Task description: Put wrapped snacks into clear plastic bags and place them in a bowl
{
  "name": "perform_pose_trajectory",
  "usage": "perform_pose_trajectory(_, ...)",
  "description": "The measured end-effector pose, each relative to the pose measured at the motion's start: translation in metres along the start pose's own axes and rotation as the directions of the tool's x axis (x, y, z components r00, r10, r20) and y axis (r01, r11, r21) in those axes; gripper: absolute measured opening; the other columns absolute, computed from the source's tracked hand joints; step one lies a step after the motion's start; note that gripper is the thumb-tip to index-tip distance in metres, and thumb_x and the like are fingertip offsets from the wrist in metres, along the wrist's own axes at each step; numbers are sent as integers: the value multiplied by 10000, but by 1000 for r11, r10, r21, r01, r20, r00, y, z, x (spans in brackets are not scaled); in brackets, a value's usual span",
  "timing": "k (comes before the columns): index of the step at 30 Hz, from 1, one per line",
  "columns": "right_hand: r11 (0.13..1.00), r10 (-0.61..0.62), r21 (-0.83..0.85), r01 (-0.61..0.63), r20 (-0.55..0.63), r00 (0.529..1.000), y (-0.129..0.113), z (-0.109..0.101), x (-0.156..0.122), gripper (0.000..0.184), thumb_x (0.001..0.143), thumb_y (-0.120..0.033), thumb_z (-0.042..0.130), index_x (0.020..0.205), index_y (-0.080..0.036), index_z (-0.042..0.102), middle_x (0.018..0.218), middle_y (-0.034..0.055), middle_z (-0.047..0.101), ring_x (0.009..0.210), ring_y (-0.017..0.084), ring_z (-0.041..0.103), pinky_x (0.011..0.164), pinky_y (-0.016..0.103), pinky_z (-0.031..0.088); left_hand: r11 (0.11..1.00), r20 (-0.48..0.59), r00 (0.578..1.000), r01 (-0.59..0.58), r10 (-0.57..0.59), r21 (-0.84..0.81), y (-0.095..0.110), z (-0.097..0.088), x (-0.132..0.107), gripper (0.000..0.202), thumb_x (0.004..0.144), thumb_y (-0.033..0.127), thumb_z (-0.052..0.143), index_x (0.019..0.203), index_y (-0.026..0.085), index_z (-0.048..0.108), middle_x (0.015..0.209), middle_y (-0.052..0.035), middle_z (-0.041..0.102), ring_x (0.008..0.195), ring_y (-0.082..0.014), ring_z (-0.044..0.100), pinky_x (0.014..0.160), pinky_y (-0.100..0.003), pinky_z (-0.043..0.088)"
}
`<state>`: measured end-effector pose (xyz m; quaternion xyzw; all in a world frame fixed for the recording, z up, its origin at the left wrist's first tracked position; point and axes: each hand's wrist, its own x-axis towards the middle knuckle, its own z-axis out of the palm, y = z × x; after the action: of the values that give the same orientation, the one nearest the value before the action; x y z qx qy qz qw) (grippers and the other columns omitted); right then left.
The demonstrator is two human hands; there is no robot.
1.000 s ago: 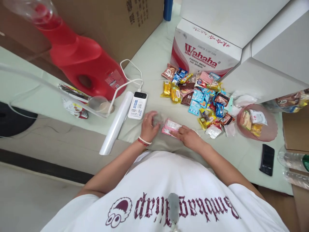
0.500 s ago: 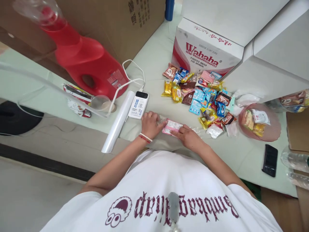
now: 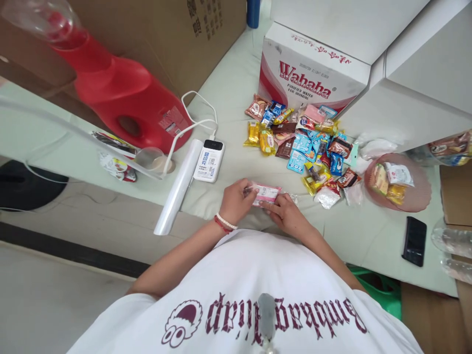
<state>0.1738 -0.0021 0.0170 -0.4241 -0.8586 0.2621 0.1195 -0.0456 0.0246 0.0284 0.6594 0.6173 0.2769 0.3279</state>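
Observation:
Between my two hands lies a small pink-and-white packet [image 3: 268,192] with clear plastic film around it, close to the table's front edge. My left hand [image 3: 238,199] grips its left end, thumb on top, with a white and a red bracelet at the wrist. At the packet's right end, my right hand [image 3: 289,211] is closed on it, fingers over the near side. Some clear film sticks out past the right fingers. Beyond the hands is a pile of wrapped snacks [image 3: 302,147] in blue, yellow, brown and red. Left of my left hand are a white power bank [image 3: 208,161] and a roll of clear film [image 3: 179,187].
A red jug [image 3: 129,93] stands at the left beside a large cardboard box [image 3: 155,44]. At the back is a Wahaha water carton [image 3: 313,73]. A pink bowl [image 3: 418,189] with snacks and a black phone [image 3: 414,241] are at the right.
My left hand has shifted slightly right and turned, its fingers now more curled around the packet's left end. The packet appears slightly farther right. The view has moved a little.

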Motion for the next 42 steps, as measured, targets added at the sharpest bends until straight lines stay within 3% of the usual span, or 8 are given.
perform_pose_trajectory(6,989,135,81,-126,-116,984,5,2,-3,368,1046,-293,435,1312,-217,679,969,110,624,965,263,534,914,423,481,875,158,944,-329,291,354,6,40,-8,272,976,212,472,1071,142,717,1120,-154,688,995,-251,645,857,-377,546)
perform_pose_trajectory(10,886,412,-35,-463,-398,819,9,5,-14,398,1007,-353,501,1327,-168,646,1060,167,600,1063,330,522,964,534,470,789,173,906,-422,386,447,-3,49,-21,367,987,193,464,1288,104,653,1235,-191,683,1062,-288,639,933,-426,526)
perform_pose_trajectory(13,862,387,-133,-490,-451,804,10,4,-20,264,914,-306,627,1124,-169,710,1259,221,542,1271,397,423,1048,619,414,787,126,917,-391,379,478,-6,50,-27,402,990,198,467,1349,145,639,1319,-202,677,1143,-318,634,974,-485,486)
perform_pose_trajectory(16,884,373,-99,-456,-439,818,8,-5,-22,134,916,-256,577,978,-198,681,1347,198,534,1315,369,446,1061,573,429,789,92,914,-390,396,475,-7,50,-29,416,987,183,462,1360,202,645,1449,-180,623,1331,-345,557,1041,-553,412)
perform_pose_trajectory(24,872,488,65,-484,-156,859,-14,-32,29,130,953,-315,499,947,-229,597,793,30,682,712,201,608,668,277,411,746,198,875,-480,441,462,-6,53,-28,399,1000,119,415,1293,173,680,1483,-184,600,1374,-317,545,1014,-570,409)
perform_pose_trajectory(33,931,355,-58,-360,-80,932,-27,2,55,258,929,-148,392,1082,-179,597,1020,121,679,923,255,612,773,324,451,964,-19,967,-254,253,-84,-33,20,-13,397,958,185,411,1232,204,697,1279,-106,715,1220,-235,638,1048,-436,504)
perform_pose_trajectory(37,920,381,-63,-386,-82,921,-27,7,51,289,946,-149,396,1131,-166,617,1045,130,655,916,256,601,794,334,469,995,-194,980,59,-42,80,-36,22,-3,307,921,401,610,1116,197,730,1198,-140,682,1178,-317,580,1024,-507,479)
perform_pose_trajectory(42,913,392,169,-372,-107,914,-32,0,44,313,992,-282,447,1183,-141,650,1090,158,668,1012,276,621,915,393,493,986,-114,993,30,-11,167,-25,38,0,224,886,366,646,1008,181,678,1053,-127,656,1071,-317,561,904,-474,489)
